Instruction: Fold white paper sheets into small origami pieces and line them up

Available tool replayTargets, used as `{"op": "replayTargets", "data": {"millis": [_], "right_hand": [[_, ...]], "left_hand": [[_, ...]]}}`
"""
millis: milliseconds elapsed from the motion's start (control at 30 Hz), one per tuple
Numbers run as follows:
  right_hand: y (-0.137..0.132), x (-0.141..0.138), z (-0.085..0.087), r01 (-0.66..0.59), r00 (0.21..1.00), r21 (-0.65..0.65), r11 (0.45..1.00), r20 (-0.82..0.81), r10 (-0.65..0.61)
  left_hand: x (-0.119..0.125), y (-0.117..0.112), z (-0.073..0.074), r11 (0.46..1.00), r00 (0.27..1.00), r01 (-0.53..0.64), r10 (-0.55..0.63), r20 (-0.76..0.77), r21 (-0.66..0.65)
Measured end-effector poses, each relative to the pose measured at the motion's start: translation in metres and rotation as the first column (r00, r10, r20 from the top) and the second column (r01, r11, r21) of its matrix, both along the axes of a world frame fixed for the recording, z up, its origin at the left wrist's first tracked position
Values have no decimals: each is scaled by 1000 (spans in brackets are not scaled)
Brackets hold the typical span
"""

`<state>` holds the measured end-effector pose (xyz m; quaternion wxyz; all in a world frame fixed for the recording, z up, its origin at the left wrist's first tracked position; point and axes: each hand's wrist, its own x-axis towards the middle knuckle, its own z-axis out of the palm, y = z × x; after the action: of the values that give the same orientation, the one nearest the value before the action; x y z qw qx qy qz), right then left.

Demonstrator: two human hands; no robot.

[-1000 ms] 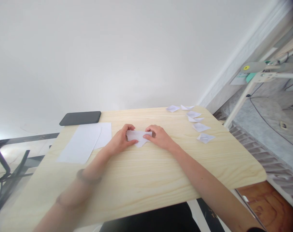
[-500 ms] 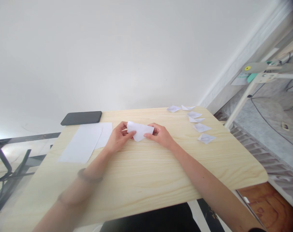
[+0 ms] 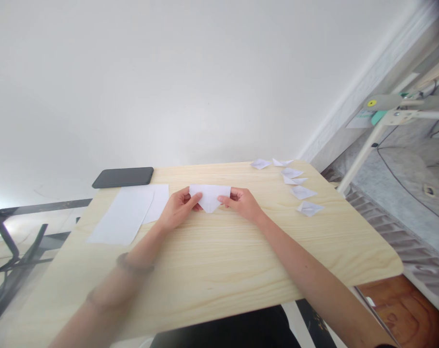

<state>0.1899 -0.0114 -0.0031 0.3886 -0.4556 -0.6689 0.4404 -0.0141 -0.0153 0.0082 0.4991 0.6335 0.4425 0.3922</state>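
Observation:
Between my two hands is a folded piece of white paper (image 3: 209, 195), its top edge straight and its lower part coming to a point toward me. My left hand (image 3: 179, 207) grips its left side, thumb on the front face and fingers behind. On the right side my right hand (image 3: 241, 203) pinches it the same way, with the thumb in front. Several small folded paper boats (image 3: 304, 193) lie along the right of the table. Flat white paper sheets (image 3: 123, 215) rest left of my left hand, overlapping each other.
A black phone (image 3: 123, 177) lies at the table's back left corner. The wooden table (image 3: 219, 270) stands against a white wall (image 3: 190, 87). Off to the right is a white metal frame (image 3: 371, 137); dark metal legs (image 3: 23, 256) stand at the left.
The folded paper has turned from a slight tilt to nearly level, its point now more centred. My right hand has shifted slightly down; both hands keep their hold.

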Motion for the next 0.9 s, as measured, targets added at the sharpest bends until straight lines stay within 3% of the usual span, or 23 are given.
{"op": "replayTargets", "data": {"millis": [167, 333, 533, 667, 900], "right_hand": [[1, 0, -2, 18, 1000, 48, 999, -22, -17], [2, 0, -5, 44, 999, 219, 975, -23, -40], [3, 1, -3, -35, 976, 411, 911, 211, -58], [5, 6, -4, -88, 910, 433, 897, 402, -105], [5, 16, -1, -117, 821, 435, 893, 548, -159]], "left_hand": [[-1, 1, -2, 998, 997, -25, 28, -69, 55], [-3, 0, -2, 966, 989, -71, 101, -111, 249], [-9, 3, -5, 870, 920, 106, 98, -379, 482], [-13, 5, -9, 837, 810, 268, 72, -583, 476], [-15, 5, -6, 804, 718, 324, 134, -683, 499]]}}
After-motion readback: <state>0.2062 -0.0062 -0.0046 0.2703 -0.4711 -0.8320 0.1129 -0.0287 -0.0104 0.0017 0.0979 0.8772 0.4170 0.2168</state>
